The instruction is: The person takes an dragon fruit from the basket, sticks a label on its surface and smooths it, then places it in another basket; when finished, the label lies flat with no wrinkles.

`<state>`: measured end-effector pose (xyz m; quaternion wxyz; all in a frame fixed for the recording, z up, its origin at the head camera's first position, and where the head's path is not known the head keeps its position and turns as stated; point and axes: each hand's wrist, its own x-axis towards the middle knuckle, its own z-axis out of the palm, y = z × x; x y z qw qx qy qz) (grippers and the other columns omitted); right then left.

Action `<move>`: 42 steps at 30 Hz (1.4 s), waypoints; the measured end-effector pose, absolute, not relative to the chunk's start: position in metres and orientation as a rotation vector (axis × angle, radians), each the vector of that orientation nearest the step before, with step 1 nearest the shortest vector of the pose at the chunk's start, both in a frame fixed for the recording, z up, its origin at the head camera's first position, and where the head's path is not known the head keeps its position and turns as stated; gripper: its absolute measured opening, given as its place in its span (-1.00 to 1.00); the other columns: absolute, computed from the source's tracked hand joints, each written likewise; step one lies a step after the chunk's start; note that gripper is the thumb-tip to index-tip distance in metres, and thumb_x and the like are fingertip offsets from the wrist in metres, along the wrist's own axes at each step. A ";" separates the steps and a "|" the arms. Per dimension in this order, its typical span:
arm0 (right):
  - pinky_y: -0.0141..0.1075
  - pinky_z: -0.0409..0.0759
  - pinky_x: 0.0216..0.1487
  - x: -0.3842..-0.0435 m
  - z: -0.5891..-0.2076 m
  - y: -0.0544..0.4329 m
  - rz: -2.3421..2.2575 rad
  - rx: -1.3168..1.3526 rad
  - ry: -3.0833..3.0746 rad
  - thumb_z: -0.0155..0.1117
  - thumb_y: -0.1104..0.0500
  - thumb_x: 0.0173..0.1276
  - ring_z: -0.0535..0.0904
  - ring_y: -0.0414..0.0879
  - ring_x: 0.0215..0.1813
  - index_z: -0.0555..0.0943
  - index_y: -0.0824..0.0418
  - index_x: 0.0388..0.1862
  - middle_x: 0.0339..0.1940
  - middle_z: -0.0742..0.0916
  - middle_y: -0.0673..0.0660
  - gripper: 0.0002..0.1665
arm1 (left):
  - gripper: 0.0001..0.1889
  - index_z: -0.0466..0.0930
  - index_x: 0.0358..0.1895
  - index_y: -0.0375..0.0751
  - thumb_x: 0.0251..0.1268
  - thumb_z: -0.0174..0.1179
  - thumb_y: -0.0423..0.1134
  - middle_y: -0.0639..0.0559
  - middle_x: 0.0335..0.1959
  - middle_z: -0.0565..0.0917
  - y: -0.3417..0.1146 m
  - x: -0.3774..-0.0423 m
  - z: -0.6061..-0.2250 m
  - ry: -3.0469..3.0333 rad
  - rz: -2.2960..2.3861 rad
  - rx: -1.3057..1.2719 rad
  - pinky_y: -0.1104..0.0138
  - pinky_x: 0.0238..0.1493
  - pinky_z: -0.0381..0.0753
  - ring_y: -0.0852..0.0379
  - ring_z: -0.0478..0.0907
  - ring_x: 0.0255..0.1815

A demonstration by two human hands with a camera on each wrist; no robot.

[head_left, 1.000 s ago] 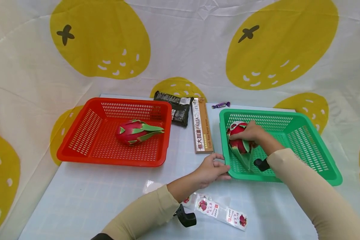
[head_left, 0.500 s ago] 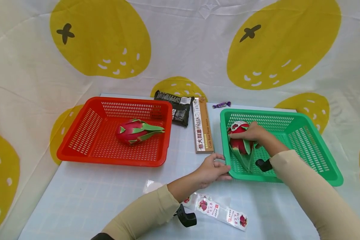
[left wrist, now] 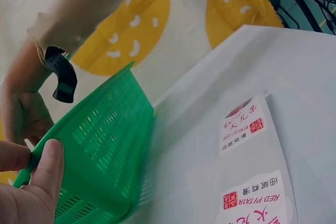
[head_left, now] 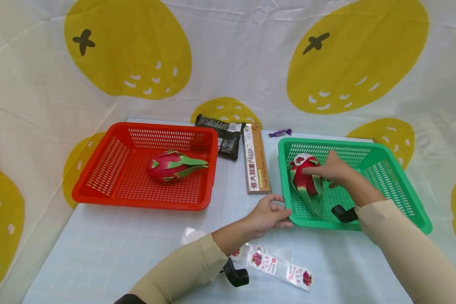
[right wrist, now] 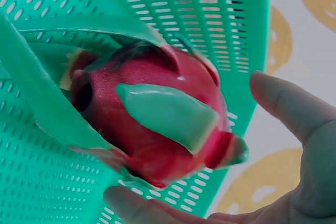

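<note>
A dragon fruit (head_left: 307, 177) with a white sticker on its top end lies at the left side of the green basket (head_left: 399, 177). My right hand (head_left: 336, 169) is just right of this fruit, thumb and fingers spread. In the right wrist view the fingers (right wrist: 152, 211) stand apart from the dragon fruit (right wrist: 157, 114). My left hand (head_left: 267, 217) holds the green basket's near left corner. The left wrist view shows its thumb (left wrist: 48, 169) and a finger pinching the rim. Another dragon fruit (head_left: 167, 166) lies in the red basket (head_left: 118, 200), its leafy end pointing right.
Strips of dragon fruit stickers (head_left: 277, 268) lie on the near table, partly under the left forearm. Between the baskets are a black packet (head_left: 228, 141) and a pasta box (head_left: 256, 164). A purple-wrapped candy (head_left: 280, 133) lies behind. A patterned cloth hangs at the back.
My right hand has let go of the dragon fruit in the green basket and shifted right, spreading its fingers. My left hand keeps its hold on the basket corner.
</note>
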<state>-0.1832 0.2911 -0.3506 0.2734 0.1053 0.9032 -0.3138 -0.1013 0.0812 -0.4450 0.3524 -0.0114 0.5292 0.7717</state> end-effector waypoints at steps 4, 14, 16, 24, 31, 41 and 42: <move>0.22 0.43 0.12 -0.173 -0.340 0.287 -0.863 0.241 2.532 0.20 -0.33 0.19 0.12 0.47 0.30 -0.55 0.45 0.39 0.39 -0.03 0.60 0.44 | -0.66 0.29 0.08 -0.22 0.28 0.12 -0.45 -0.10 -0.31 0.63 0.080 -0.101 -0.447 1.359 2.008 -0.036 0.26 -0.19 0.67 0.10 0.68 -0.39; -0.33 0.64 -0.27 -0.113 -0.338 0.214 -1.486 0.014 2.727 0.19 -0.01 0.35 0.62 0.07 -0.21 0.36 0.31 0.21 -0.08 0.62 0.31 -0.41 | -0.63 0.41 0.16 -0.22 0.29 0.15 -0.35 -0.12 -0.22 0.65 0.037 -0.100 -0.428 1.550 1.702 0.208 0.28 -0.21 0.68 0.09 0.67 -0.31; -0.39 0.60 -0.40 -0.102 -0.350 0.195 -1.612 -0.054 2.647 0.17 0.07 0.38 0.59 -0.03 -0.43 0.50 0.35 -0.03 -0.31 0.65 0.26 -0.63 | -0.69 0.48 0.10 -0.23 0.30 0.15 -0.29 -0.06 -0.27 0.65 0.016 -0.101 -0.414 1.693 1.518 0.368 0.30 -0.28 0.68 0.11 0.66 -0.35; -0.40 0.51 -0.53 -0.087 -0.410 0.107 -1.914 -0.048 1.945 -0.05 0.13 0.48 0.47 -0.18 -0.59 0.47 0.48 -0.09 -0.48 0.60 0.11 -0.62 | -0.81 0.60 -0.07 -0.13 0.34 0.13 -0.18 0.13 -0.18 0.65 -0.077 -0.118 -0.351 2.373 1.046 0.889 0.39 -0.08 0.55 0.24 0.53 -0.19; -0.41 0.58 -0.38 -0.090 -0.446 0.059 -1.903 0.036 1.608 -0.01 -0.05 0.46 0.54 -0.18 -0.49 0.43 0.43 0.06 -0.23 0.62 0.21 -0.46 | -0.62 0.48 0.10 -0.21 0.27 0.18 -0.13 -0.07 -0.01 0.55 -0.130 -0.166 -0.328 2.671 0.958 0.485 0.16 -0.07 0.59 -0.01 0.50 -0.10; -0.39 0.58 -0.37 -0.093 -0.446 0.049 -1.964 0.001 1.578 -0.01 0.07 0.48 0.53 -0.17 -0.49 0.45 0.43 -0.20 -0.43 0.62 0.08 -0.62 | 0.07 -0.04 0.47 -0.08 -0.10 0.44 0.03 -0.38 0.40 0.10 -0.181 -0.226 -0.353 2.605 0.448 0.201 -0.24 0.23 0.24 -0.38 0.06 0.36; -0.39 0.58 -0.37 -0.094 -0.447 0.048 -1.962 0.000 1.579 -0.01 0.07 0.48 0.53 -0.17 -0.49 0.45 0.42 -0.21 -0.44 0.62 0.08 -0.63 | 0.11 -0.08 0.48 -0.05 -0.14 0.47 0.03 -0.38 0.40 0.07 -0.183 -0.230 -0.357 2.572 0.428 0.171 -0.24 0.23 0.23 -0.37 0.05 0.36</move>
